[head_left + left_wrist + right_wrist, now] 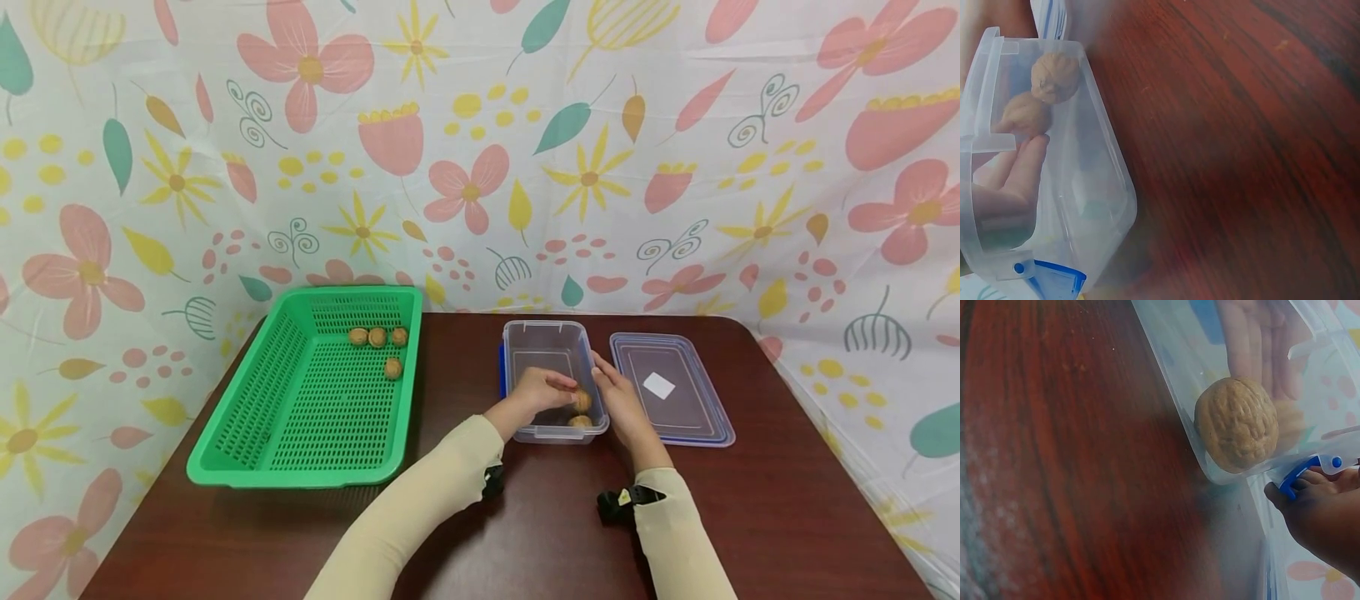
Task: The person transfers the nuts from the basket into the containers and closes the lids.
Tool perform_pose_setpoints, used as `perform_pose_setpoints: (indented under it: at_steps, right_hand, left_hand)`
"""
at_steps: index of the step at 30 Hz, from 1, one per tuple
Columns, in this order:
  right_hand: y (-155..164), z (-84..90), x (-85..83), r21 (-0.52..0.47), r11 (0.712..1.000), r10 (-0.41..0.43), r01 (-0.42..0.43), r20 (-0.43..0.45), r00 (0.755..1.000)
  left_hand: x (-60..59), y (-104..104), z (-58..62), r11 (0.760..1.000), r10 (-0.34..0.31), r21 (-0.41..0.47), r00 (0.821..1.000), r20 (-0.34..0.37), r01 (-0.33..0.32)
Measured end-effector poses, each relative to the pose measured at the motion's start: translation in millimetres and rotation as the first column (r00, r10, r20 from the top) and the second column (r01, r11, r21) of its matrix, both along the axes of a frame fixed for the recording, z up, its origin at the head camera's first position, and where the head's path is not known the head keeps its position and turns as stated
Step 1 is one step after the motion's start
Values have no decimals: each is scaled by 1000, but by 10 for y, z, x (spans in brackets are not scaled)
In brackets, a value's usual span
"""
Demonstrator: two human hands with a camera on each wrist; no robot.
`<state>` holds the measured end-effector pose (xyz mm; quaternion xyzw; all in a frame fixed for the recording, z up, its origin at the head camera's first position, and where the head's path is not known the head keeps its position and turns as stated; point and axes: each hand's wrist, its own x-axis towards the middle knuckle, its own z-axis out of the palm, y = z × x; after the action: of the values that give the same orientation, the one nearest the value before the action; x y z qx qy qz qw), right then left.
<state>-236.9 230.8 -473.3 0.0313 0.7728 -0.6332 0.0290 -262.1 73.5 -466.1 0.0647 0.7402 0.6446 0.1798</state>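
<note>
A clear plastic food container stands on the table with its top uncovered. My left hand reaches inside and holds a walnut between thumb and fingertips, near the right wall. A second walnut lies in the near right corner, large in the right wrist view as the walnut. The left wrist view shows the held walnut through the wall, touched by the fingertips. Against the container's right outer side rests my right hand, fingers extended along the wall, beside a blue latch.
A green slotted basket stands on the left, with several walnuts in its far right part. Right of the container lies a clear lid with a blue seal and a white label. A floral cloth hangs behind the table.
</note>
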Motion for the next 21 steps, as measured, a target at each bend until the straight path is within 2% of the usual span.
perform_pose_setpoints:
  at_steps: [5, 9, 17, 21]
  right_hand:
    - [9, -15, -8, -20, 1000, -2, 3, 13, 1000]
    - [21, -28, -30, -32, 999, 6, -5, 23, 1000]
    - [19, -30, -36, -20, 1000, 6, -5, 14, 1000]
    - [22, -45, -35, -7, 1000, -2, 2, -5, 1000]
  left_hand:
    - [-30, -5, 30, 1000, -7, 5, 999, 31, 7]
    - [-60, -43, 110, 1000, -17, -4, 999, 40, 17]
    - [-174, -161, 358, 995, -76, 67, 997, 19, 75]
    - [-246, -245, 503, 993, -81, 89, 996, 31, 78]
